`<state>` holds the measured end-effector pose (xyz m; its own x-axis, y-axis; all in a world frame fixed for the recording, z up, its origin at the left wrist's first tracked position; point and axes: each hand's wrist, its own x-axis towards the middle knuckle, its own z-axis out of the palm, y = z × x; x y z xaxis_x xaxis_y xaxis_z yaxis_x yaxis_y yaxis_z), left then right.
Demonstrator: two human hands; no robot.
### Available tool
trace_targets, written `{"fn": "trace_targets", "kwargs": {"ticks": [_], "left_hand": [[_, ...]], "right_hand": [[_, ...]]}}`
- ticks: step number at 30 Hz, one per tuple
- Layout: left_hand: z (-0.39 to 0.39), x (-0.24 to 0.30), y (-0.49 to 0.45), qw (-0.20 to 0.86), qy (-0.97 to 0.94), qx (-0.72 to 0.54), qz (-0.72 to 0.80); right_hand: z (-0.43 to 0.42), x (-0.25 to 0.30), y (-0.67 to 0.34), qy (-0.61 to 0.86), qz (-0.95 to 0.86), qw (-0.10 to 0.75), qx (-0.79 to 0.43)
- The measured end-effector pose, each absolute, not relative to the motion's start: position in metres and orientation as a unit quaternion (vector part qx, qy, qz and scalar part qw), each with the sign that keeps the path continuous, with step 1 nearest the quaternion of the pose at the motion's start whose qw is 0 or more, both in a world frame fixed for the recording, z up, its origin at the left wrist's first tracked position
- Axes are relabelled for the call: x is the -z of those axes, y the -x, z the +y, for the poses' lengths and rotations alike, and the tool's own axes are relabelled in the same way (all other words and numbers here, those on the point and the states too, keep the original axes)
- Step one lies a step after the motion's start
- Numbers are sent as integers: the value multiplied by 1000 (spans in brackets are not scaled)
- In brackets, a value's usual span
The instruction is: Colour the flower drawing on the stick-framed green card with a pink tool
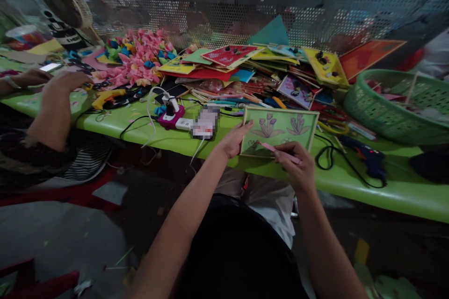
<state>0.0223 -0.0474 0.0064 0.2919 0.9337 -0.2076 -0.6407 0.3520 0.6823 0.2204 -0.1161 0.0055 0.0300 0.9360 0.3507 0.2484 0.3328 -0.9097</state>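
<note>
A green framed card [280,130] with purple flower shapes lies near the front edge of the green table [403,187]. My left hand [233,140] grips the card's left edge, thumb on top. My right hand [296,163] is closed on a thin pink strip [277,151], held across the card's lower edge.
A pile of coloured cards [266,65] and pink paper flowers [140,60] lies behind. A green basket [396,103] stands at the right, a glue gun [372,159] with black cable beside it. Another person's hands [59,84] work at the left, near a power strip [171,117] and a fan [63,0].
</note>
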Motion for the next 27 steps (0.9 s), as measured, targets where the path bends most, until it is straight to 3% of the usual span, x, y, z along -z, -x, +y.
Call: {"fn": "trace_targets", "kwargs": {"ticks": [27], "left_hand": [[-52,-17,-25,776,-242,-505,292]], "right_hand": [[-117,-6,-222,473,-651,497,-323]]}}
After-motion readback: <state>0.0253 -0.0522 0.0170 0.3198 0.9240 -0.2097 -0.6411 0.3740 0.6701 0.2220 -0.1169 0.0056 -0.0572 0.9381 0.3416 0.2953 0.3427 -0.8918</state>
